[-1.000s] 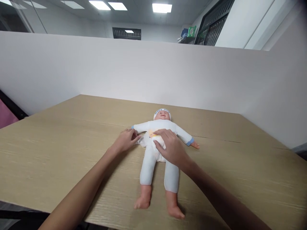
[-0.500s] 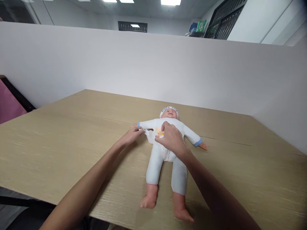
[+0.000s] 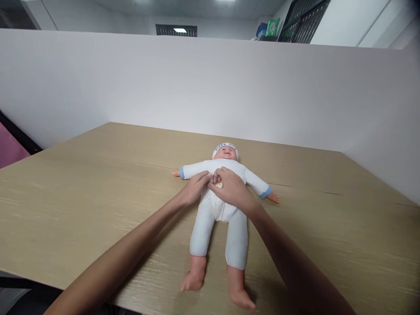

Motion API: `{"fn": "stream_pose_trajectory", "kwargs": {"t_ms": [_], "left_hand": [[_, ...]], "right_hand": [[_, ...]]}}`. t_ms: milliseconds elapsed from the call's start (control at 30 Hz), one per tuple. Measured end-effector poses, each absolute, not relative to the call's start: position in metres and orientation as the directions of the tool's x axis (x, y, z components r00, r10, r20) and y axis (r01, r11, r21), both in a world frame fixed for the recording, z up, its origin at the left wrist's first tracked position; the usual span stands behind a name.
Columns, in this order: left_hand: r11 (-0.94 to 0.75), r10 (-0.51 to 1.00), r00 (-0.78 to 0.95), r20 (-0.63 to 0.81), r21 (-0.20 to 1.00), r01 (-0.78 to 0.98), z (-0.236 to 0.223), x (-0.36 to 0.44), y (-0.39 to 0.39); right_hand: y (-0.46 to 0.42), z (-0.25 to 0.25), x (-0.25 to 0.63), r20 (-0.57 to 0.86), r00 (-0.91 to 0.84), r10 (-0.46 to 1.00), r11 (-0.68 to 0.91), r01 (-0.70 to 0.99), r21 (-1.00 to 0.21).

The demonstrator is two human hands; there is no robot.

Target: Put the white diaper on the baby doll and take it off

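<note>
On your bench (image 3: 131, 188), the diaper (image 3: 220, 211) runs toward you from left hand (image 3: 194, 188) and right hand (image 3: 231, 189), fingers curled, grip unclear.

Left hand (image 3: 196, 187) and right hand (image 3: 231, 189) close together, fingers curled, at waist of doll (image 3: 225, 165), face-up on counter (image 3: 98, 188). White diaper (image 3: 222, 211) shows nearside of hands; lettered headband (image 3: 226, 145) beyond them, then pale partition (image 3: 197, 83).

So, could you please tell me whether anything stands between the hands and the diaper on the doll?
Nothing visible does: the left hand and the right hand are both at the upper front of the diaper, over the belly of the doll. They hide what lies directly beneath.
</note>
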State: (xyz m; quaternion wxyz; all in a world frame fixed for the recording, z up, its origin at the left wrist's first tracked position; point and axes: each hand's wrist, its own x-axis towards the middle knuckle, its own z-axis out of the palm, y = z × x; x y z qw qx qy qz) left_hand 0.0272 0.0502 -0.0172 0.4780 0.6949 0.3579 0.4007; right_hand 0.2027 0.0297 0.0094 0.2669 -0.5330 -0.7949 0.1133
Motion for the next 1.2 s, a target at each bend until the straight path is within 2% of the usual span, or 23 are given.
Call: {"fn": "stream_pose_trajectory", "kwargs": {"t_ms": [133, 200, 333, 533, 633, 800, 900, 1067, 1200], "left_hand": [[-0.327, 0.874, 0.353, 0.335, 0.941, -0.083, -0.038, 0.022, 0.052], [-0.357, 0.860, 0.349, 0.373, 0.927, -0.111, -0.046, 0.019, 0.051], [-0.452, 0.817, 0.399, 0.417, 0.892, -0.008, -0.053, 0.012, 0.048], [-0.454, 0.825, 0.385, 0.414, 0.891, 0.014, -0.059, 0.008, 0.053], [-0.531, 0.804, 0.357, 0.476, 0.844, 0.070, -0.055, 0.010, 0.052], [-0.644, 0.765, 0.276, 0.582, 0.695, 0.320, -0.035, 0.013, 0.032], [-0.688, 0.726, 0.375, 0.577, 0.610, 0.393, -0.029, 0.014, 0.016], [-0.720, 0.689, 0.504, 0.521, 0.578, 0.386, -0.036, 0.013, 0.010], [-0.761, 0.646, 0.560, 0.519, 0.494, 0.421, -0.039, 0.008, 0.014]], "right_hand": [[0.033, 0.007, 0.206, 0.303, -0.254, 0.918, 0.379, 0.782, -0.495], [0.033, 0.007, 0.207, 0.301, -0.238, 0.923, 0.366, 0.784, -0.501], [0.033, 0.008, 0.208, 0.301, -0.210, 0.930, 0.345, 0.781, -0.520], [0.034, 0.005, 0.212, 0.308, -0.180, 0.934, 0.343, 0.686, -0.641], [0.031, 0.004, 0.210, 0.415, -0.193, 0.889, 0.427, 0.679, -0.597], [0.006, 0.015, 0.219, 0.579, -0.104, 0.809, 0.461, 0.723, -0.514], [-0.017, 0.014, 0.241, 0.636, -0.068, 0.769, 0.477, 0.724, -0.499], [-0.042, -0.023, 0.282, 0.637, -0.022, 0.771, 0.483, 0.672, -0.561], [-0.044, -0.054, 0.293, 0.576, -0.136, 0.806, 0.522, 0.621, -0.584]]}}
